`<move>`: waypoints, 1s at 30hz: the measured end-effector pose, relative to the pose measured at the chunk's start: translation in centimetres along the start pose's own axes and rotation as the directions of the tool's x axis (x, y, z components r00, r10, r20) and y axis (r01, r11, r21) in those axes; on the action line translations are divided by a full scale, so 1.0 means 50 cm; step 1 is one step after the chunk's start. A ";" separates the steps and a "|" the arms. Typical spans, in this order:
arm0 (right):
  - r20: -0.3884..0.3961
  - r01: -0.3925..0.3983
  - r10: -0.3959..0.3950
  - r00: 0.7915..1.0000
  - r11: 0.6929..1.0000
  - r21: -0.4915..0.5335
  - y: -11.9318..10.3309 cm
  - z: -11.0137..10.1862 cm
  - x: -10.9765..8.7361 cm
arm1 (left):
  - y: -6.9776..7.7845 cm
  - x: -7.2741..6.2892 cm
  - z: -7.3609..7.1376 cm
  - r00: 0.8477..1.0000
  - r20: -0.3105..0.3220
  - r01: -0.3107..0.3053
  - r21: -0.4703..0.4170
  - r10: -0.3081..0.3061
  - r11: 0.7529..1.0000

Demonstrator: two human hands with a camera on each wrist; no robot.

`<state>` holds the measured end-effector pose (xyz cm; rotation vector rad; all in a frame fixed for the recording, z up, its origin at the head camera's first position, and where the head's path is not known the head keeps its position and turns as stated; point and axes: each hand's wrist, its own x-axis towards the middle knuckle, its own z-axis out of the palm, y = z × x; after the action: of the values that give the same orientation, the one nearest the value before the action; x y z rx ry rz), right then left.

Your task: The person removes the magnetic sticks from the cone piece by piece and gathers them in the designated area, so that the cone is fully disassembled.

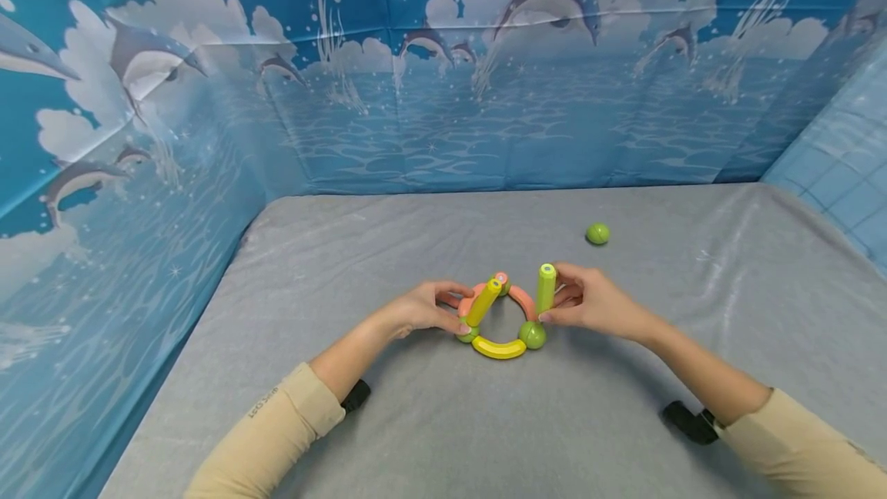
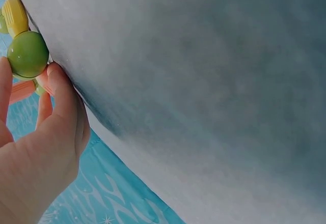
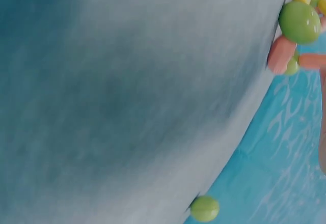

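Observation:
A small ring of toy building pieces lies on the grey cloth: a curved yellow rod (image 1: pixel 499 349) in front, curved orange rods (image 1: pixel 523 302) behind, joined by green balls. My left hand (image 1: pixel 424 308) pinches the left green ball (image 2: pixel 28 54) between thumb and fingers. From that ball a straight yellow rod (image 1: pixel 484 302) rises at a tilt. With thumb and fingertips my right hand (image 1: pixel 590 303) holds a yellow-green rod (image 1: pixel 546 289) upright above the right green ball (image 3: pixel 299 22); whether they touch, I cannot tell. An orange rod end (image 1: pixel 500 279) stands over the rear ball.
One loose green ball (image 1: pixel 598 234) lies farther back, to the right of the ring. The grey cloth (image 1: pixel 388 237) ends at a blue dolphin-print curtain (image 1: pixel 443 129) behind and at the left.

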<state>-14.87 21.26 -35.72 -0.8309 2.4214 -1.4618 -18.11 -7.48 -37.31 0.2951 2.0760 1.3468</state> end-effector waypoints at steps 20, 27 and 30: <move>-0.219 -0.308 0.312 0.924 0.950 0.053 0.017 -0.087 -0.029 | -0.002 0.000 0.000 1.000 0.001 0.005 0.011 -0.005 1.000; -0.253 -0.379 0.378 0.890 0.924 0.048 0.028 -0.119 -0.040 | 0.000 0.000 -0.001 1.000 0.006 0.003 0.007 -0.003 1.000; -0.266 -0.390 0.387 0.883 0.920 0.045 0.032 -0.130 -0.046 | 0.002 -0.001 -0.002 1.000 0.009 0.002 0.004 -0.002 1.000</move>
<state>-16.41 27.98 -34.16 -0.1249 2.5871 -1.4765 -18.17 -7.55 -37.17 0.3005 2.0715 1.3378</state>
